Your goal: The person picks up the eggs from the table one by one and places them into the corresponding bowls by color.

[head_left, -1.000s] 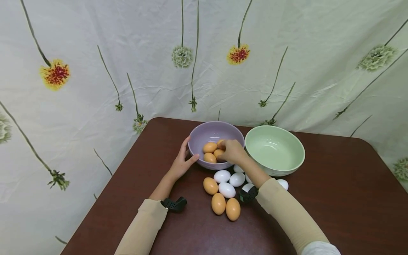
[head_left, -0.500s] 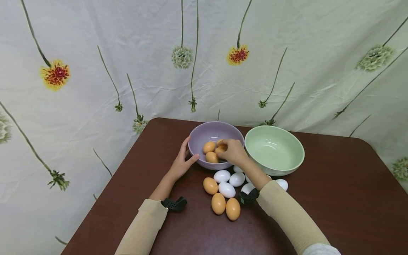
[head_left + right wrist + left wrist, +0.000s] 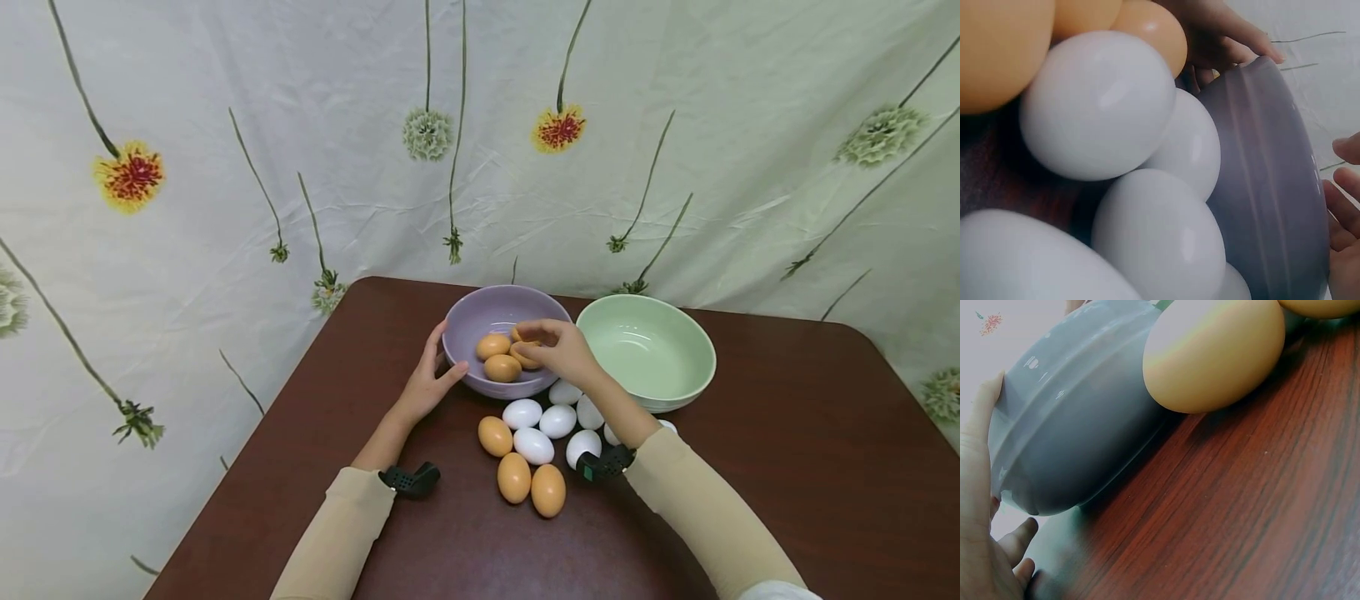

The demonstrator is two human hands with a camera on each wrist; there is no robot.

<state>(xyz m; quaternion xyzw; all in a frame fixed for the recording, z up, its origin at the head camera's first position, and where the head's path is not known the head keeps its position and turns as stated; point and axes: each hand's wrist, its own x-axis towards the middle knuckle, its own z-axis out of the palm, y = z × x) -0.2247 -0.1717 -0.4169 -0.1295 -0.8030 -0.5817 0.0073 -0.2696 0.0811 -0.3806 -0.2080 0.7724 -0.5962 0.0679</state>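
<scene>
The lavender bowl (image 3: 480, 321) holds several brown eggs (image 3: 502, 368) grouped in its near-right part. My left hand (image 3: 424, 387) rests against the bowl's left side, its fingers along the outer wall and the thumb near the front rim. Over the bowl's right side, my right hand (image 3: 562, 350) has thumb and fingers spread apart, partly covering the eggs at the back. In the left wrist view, the bowl's outer wall (image 3: 1079, 412) meets the extended thumb; the right wrist view has the right fingers (image 3: 1341, 240) beyond the rim.
A pale green bowl (image 3: 645, 350) without eggs stands right of the lavender one. In front lie several white eggs (image 3: 534, 447), some partly hidden by the right wrist, and three brown eggs (image 3: 514, 478) on the dark wooden table (image 3: 810, 450). Behind hangs a flowered cloth (image 3: 360, 150).
My right hand has opened its fingers, let go of a brown egg in the lavender bowl and drawn back slightly to the right. Eggs inside have shifted. The left hand stays put.
</scene>
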